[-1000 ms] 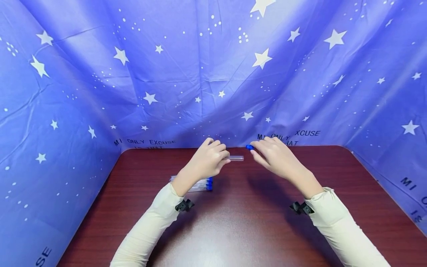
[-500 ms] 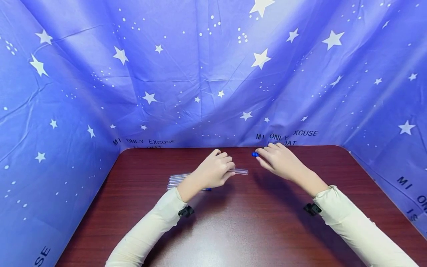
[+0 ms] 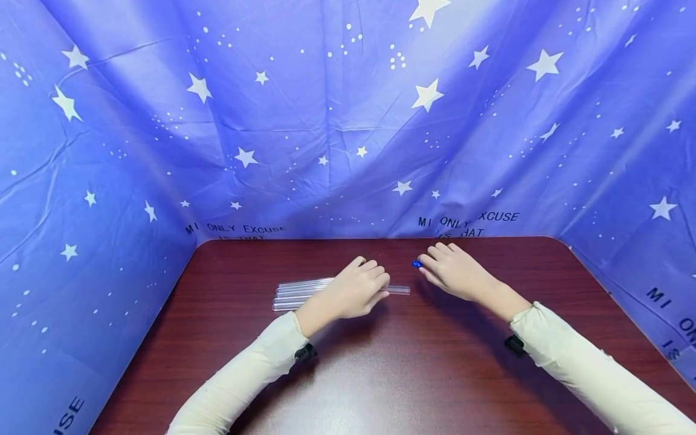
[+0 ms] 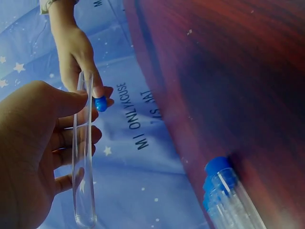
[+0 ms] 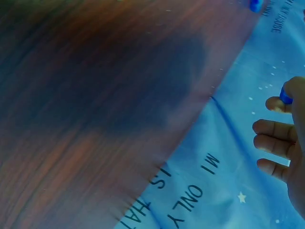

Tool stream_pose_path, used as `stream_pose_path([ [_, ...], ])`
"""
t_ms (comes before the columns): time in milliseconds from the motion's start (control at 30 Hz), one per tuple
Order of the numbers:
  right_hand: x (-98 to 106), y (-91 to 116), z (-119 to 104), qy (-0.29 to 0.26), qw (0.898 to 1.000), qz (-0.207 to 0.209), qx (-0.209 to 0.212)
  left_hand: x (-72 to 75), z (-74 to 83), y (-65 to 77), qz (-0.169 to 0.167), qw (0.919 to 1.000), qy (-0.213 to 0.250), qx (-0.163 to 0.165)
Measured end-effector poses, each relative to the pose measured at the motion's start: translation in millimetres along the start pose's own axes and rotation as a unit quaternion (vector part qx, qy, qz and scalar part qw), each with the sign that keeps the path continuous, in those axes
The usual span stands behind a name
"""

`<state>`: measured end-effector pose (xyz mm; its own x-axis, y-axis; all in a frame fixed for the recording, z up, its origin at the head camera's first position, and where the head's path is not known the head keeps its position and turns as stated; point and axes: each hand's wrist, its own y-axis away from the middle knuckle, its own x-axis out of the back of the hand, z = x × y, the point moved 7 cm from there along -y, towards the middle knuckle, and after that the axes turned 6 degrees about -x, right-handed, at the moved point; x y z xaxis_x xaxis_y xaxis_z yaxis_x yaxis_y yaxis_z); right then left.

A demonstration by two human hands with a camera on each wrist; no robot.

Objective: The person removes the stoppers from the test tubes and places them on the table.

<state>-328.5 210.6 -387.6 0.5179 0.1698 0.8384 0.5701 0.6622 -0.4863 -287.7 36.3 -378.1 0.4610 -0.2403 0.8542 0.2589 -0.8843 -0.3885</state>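
My left hand [image 3: 360,291] holds a clear test tube [image 4: 85,157] between thumb and fingers. The tube's open end sticks out to the right of that hand in the head view, and its rounded end shows at the bottom of the left wrist view. My right hand [image 3: 457,272] pinches a small blue cap [image 3: 417,264] between thumb and forefinger, a short gap to the right of the tube's mouth. Partly behind my left hand, several capped test tubes [image 3: 296,294] lie side by side on the table; their blue caps [image 4: 218,164] show in the left wrist view.
The dark red wooden table [image 3: 348,386] carries the row of tubes left of its middle. A blue star-patterned cloth [image 3: 304,109] with printed lettering rises along its back edge and both sides. Black wrist cameras [image 3: 306,352] sit under both sleeves.
Both hands have come down and nearer, the left one also to the right with its tube. The right hand has kept the blue cap. More of the lying tubes' rounded ends now shows.
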Motion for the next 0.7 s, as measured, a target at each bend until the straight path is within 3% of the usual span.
stream_pose_path([
  [333, -18.8, 12.0, 1.0, 0.000, 1.000, -0.025, -0.005, -17.5, 12.0, 2.1, -0.062, 0.9981, 0.004, -0.002],
  [700, -40.0, 20.0, -0.6, -0.008, 0.995, -0.097, -0.031, -40.5, 24.9, 4.1, -0.151, 0.9881, 0.027, 0.005],
])
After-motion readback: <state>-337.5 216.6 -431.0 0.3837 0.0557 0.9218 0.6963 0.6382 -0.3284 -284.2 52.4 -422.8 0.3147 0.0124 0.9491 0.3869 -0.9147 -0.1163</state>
